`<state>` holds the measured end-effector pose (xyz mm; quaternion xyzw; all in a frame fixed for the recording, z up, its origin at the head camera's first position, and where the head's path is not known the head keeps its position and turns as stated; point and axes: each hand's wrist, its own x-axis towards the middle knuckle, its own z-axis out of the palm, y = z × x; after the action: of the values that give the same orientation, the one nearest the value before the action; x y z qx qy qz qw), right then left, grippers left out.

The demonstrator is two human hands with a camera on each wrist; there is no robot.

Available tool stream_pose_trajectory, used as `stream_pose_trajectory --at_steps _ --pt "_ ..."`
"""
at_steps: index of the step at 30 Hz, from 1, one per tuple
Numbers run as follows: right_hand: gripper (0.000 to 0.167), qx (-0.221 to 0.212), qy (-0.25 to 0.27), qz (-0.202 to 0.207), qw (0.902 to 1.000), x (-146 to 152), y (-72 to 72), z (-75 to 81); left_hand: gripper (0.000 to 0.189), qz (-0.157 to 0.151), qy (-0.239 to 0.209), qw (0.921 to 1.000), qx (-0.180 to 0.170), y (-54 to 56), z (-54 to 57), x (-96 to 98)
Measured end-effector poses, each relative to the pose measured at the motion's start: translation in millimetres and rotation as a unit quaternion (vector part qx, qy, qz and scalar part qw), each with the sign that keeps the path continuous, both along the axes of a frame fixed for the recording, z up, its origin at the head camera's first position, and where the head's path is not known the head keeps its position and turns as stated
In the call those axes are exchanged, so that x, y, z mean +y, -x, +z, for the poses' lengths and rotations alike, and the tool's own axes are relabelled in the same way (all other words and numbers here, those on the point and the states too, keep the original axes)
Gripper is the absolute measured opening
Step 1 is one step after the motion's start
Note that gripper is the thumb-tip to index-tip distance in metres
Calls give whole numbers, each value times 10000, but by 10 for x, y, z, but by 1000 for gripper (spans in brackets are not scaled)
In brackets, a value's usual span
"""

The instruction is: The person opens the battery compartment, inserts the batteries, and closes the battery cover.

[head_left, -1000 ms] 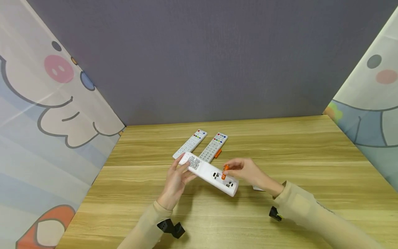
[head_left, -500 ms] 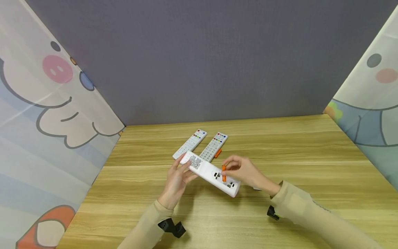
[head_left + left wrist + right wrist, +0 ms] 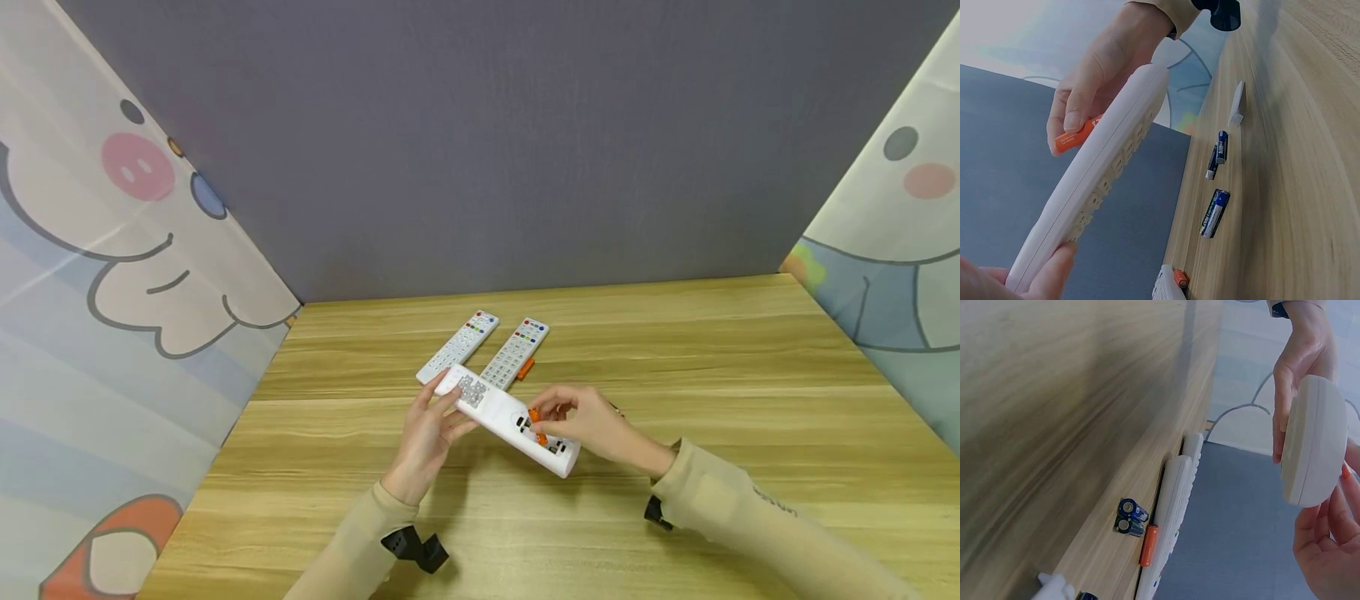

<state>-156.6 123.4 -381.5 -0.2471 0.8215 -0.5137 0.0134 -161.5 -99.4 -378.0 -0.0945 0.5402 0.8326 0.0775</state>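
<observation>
My left hand [image 3: 420, 442] grips one end of a white remote control [image 3: 491, 412], tilted above the table with its back and uncovered battery compartment facing up. My right hand [image 3: 585, 421] pinches an orange battery [image 3: 1075, 140] between thumb and fingers. In the head view this battery lies slantwise over the compartment, partly covered by the fingertips. From the left wrist, the remote shows edge-on, with its keys underneath and the right thumb on the battery. In the right wrist view the remote's end [image 3: 1319, 440] hides most of the battery.
Two white remotes, a left one [image 3: 457, 347] and a right one [image 3: 514, 354], lie keys-up behind the hands. An orange battery [image 3: 526, 369] rests against the right one. Dark blue batteries [image 3: 1215, 214] and a small white cover [image 3: 1237, 105] lie on the wooden table [image 3: 720, 367].
The orange battery in my right hand has gone from nearly upright to slanted and lower over the compartment. The right hand shifted slightly with it; the left hand and remote stay almost still.
</observation>
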Motion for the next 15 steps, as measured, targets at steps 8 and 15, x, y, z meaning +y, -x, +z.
stream_pose_trajectory --at_steps 8,15 --pt "19 377 -289 -72 9988 7 -60 -2 48 40 -24 10000 -34 -3 7 -1" --pt "19 1175 -262 193 9925 23 -88 -12 48 11 -42 10000 -26 -7 8 -7"
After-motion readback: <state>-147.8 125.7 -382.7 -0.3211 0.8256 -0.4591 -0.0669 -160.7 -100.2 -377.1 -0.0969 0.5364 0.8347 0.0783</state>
